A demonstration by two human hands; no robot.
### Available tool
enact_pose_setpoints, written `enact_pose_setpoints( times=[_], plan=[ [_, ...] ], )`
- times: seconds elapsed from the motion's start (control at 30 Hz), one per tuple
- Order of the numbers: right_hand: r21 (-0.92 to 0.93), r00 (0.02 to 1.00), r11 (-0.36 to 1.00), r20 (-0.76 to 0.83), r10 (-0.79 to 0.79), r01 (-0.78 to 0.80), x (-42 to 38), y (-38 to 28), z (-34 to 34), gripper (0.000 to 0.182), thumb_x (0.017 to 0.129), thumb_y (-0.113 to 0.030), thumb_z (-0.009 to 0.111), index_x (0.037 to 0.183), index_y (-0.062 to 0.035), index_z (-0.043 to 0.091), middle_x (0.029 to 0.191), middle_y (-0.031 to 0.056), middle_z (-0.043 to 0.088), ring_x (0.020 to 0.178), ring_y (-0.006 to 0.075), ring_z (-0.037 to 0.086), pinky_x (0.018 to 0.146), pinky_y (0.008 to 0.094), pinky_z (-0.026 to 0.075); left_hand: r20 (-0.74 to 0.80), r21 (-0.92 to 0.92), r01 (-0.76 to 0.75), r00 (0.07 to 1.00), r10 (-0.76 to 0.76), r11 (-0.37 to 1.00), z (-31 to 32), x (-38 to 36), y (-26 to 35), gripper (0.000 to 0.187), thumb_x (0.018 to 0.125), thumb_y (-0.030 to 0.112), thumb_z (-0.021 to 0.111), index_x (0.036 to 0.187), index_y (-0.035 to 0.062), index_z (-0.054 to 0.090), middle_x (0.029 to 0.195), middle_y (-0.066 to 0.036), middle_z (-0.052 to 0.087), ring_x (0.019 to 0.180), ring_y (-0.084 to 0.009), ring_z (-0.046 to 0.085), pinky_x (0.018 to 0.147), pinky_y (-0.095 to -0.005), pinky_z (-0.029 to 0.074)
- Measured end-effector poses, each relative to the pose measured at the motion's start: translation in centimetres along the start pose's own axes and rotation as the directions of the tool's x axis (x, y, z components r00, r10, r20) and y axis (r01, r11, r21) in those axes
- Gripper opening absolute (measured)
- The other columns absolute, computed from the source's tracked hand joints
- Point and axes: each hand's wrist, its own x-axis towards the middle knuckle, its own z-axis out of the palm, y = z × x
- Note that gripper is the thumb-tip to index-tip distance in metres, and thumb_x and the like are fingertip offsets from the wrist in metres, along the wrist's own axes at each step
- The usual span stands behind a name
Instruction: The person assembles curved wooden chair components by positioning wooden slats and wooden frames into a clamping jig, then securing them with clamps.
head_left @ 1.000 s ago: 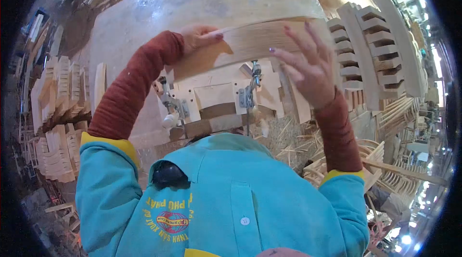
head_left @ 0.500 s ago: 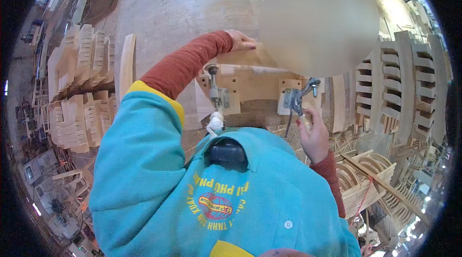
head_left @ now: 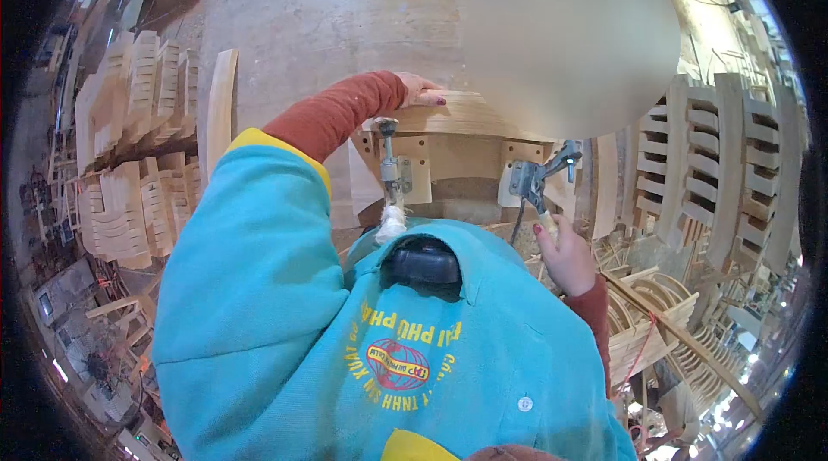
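My left hand grips the near-left end of a curved wooden piece, its fingers over the top. This piece lies along the far edge of a wooden jig on the table. My right hand is closed around the pale handle of a metal toggle clamp at the jig's right side; the clamp's arm is raised towards the upper right. A second toggle clamp, with a white wrapped handle, stands at the jig's left, its tip close to the wooden piece. A blurred patch hides the piece's right end.
The worn table stretches away ahead. A single curved slat lies on its left side. Stacks of shaped wood stand at the left. Slatted wooden parts are piled at the right, with a crate of curved pieces below them.
My left hand and the curved wooden piece have come slightly nearer to the jig. My right hand stays on the clamp handle, having shifted a little downward. The view has tilted slightly.
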Motion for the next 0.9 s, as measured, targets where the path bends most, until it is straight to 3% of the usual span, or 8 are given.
enact_pose_setpoints(
  times=[0.1, 0.3, 0.37, 0.4, 0.47, 0.63, 0.8, 0.9],
  plan=[
    [0.187, 0.998, 0.980, 0.006, 0.062, -0.062, -0.7, 0.6, 1.7, 0.035, 0.087, -0.026, 0.050, 0.115, -0.0048, 0.047, 0.078, 0.0234, 0.060, 0.073, 0.0406, 0.059, 0.063, 0.0472, 0.045, -0.010, 0.010, -0.027, 1.000, 0.027, 1.000, 0.0, -0.3, 0.0, 0.068, 0.078, 0.066, 0.046, 0.132, 0.0250, 0.042, 0.124, -0.014, 0.053, 0.115, -0.0335, 0.047, 0.097, -0.0398, 0.036],
    [0.367, 0.974, 0.924, -0.227, -0.026, 0.110, -0.8, 2.0, 5.6, 0.044, 0.088, -0.021, 0.046, 0.125, -0.0006, 0.038, 0.094, 0.0280, 0.059, 0.082, 0.0419, 0.059, 0.070, 0.0467, 0.045, -0.055, 0.141, -0.049, 0.997, 0.057, 0.989, -0.1, -1.9, 2.2, 0.072, 0.071, 0.060, 0.059, 0.130, 0.0213, 0.043, 0.120, -0.016, 0.055, 0.112, -0.0317, 0.051, 0.094, -0.0395, 0.039],
    [0.305, 0.991, 0.946, -0.045, 0.126, -0.107, 0.7, 3.1, 7.8, 0.050, 0.087, -0.021, 0.047, 0.129, 0.0023, 0.032, 0.102, 0.0298, 0.056, 0.089, 0.0432, 0.057, 0.075, 0.0453, 0.046, -0.046, 0.103, -0.077, 0.996, 0.082, 0.992, 0.2, -1.4, 1.6, 0.074, 0.070, 0.054, 0.065, 0.131, 0.0209, 0.042, 0.118, -0.016, 0.057, 0.110, -0.0303, 0.053, 0.094, -0.0389, 0.040],
    [0.311, 0.987, 0.950, -0.150, 0.057, -0.008, 0.4, 3.5, 8.2, 0.050, 0.087, -0.022, 0.049, 0.129, 0.0011, 0.033, 0.100, 0.0286, 0.057, 0.091, 0.0416, 0.057, 0.077, 0.0450, 0.045, -0.037, 0.008, -0.100, 0.994, 0.100, 0.995, 0.3, -1.5, 1.4, 0.074, 0.069, 0.050, 0.069, 0.132, 0.0209, 0.041, 0.117, -0.015, 0.057, 0.109, -0.0291, 0.054, 0.094, -0.0382, 0.040],
    [0.270, 0.929, 0.939, -0.354, -0.111, 0.215, 1.1, 3.8, 8.5, 0.050, 0.086, -0.024, 0.052, 0.128, -0.0014, 0.035, 0.096, 0.0262, 0.060, 0.093, 0.0383, 0.058, 0.081, 0.0443, 0.044, -0.101, 0.155, -0.035, 0.994, 0.051, 0.987, 1.0, -0.2, -0.3, 0.075, 0.068, 0.046, 0.071, 0.131, 0.0199, 0.042, 0.115, -0.015, 0.058, 0.108, -0.0287, 0.054, 0.092, -0.0380, 0.041],
    [0.386, 0.984, 0.914, -0.068, 0.162, -0.124, 3.7, 5.4, 11.2, 0.072, 0.076, -0.030, 0.064, 0.132, 0.0003, 0.030, 0.103, 0.0249, 0.059, 0.096, 0.0387, 0.057, 0.083, 0.0416, 0.045, -0.068, 0.071, -0.036, 0.997, 0.041, 0.997, 0.6, -1.7, 2.2, 0.075, 0.067, 0.052, 0.070, 0.130, 0.0204, 0.044, 0.113, -0.015, 0.059, 0.106, -0.0312, 0.055, 0.091, -0.0386, 0.041],
    [0.782, 0.992, 0.611, 0.078, 0.098, -0.122, 5.4, 7.0, 12.7, 0.073, 0.074, -0.027, 0.065, 0.135, -0.0063, 0.029, 0.102, 0.0252, 0.059, 0.095, 0.0394, 0.057, 0.081, 0.0407, 0.046, -0.182, 0.254, -0.068, 0.976, 0.117, 0.965, 0.4, -1.7, 2.8, 0.069, 0.070, 0.052, 0.067, 0.128, 0.0207, 0.047, 0.113, -0.015, 0.058, 0.108, -0.0291, 0.054, 0.093, -0.0358, 0.040],
    [0.675, 0.986, 0.736, -0.074, 0.151, -0.062, 5.9, 6.8, 13.1, 0.070, 0.076, -0.023, 0.063, 0.135, -0.0088, 0.028, 0.103, 0.0260, 0.058, 0.094, 0.0393, 0.058, 0.079, 0.0424, 0.047, -0.275, 0.337, -0.067, 0.947, 0.166, 0.939, 0.9, -0.6, 0.2, 0.060, 0.075, 0.049, 0.064, 0.127, 0.0212, 0.049, 0.107, -0.012, 0.059, 0.103, -0.0250, 0.056, 0.091, -0.0321, 0.041]
  ],
)
